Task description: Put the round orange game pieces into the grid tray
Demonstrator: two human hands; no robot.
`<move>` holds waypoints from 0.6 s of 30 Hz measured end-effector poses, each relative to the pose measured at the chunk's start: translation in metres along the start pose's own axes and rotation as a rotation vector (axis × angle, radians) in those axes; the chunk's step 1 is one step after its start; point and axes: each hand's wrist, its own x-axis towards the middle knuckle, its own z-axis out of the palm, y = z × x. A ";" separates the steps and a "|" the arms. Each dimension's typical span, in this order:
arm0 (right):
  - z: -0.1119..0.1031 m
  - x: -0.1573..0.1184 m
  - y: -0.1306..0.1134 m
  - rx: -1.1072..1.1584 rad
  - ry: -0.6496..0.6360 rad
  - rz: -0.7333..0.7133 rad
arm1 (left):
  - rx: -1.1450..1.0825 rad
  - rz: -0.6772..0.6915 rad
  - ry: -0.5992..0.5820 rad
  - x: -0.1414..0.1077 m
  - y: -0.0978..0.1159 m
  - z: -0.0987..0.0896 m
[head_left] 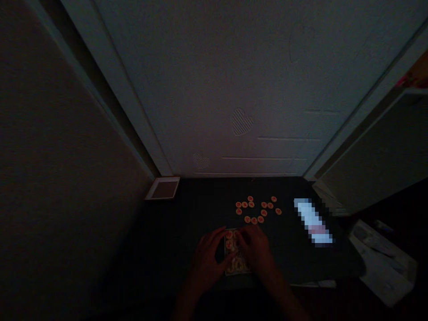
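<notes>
A small shallow box (225, 254) holds several round, pale game pieces that look like Chinese chess pieces, some with red characters. My left hand (209, 254) lies along its left side, thumb and fingers spread, the fingertips at the far edge and the thumb over the pieces. My right hand (257, 247) bends over the right part of the box, its fingers curled down to the pieces. What those fingers pinch, if anything, is hidden in the dimness. Beyond the box, several loose game pieces (254, 220) with red marks lie scattered on the dark table (167, 240).
A tray-like open box or lid (165, 189) sits at the table's far left corner. A bright, pixelated phone-like object (312, 223) lies on the right. Behind the table stands a pale panel (214, 111) with heart patterns. A white box (384, 263) is below, right.
</notes>
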 end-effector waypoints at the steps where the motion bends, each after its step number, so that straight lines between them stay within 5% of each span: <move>1: 0.000 -0.001 0.000 0.001 0.006 -0.005 | 0.001 -0.006 0.000 0.000 0.000 0.000; 18: -0.006 -0.005 0.004 0.025 -0.040 -0.196 | 0.054 0.050 0.032 0.003 -0.002 0.002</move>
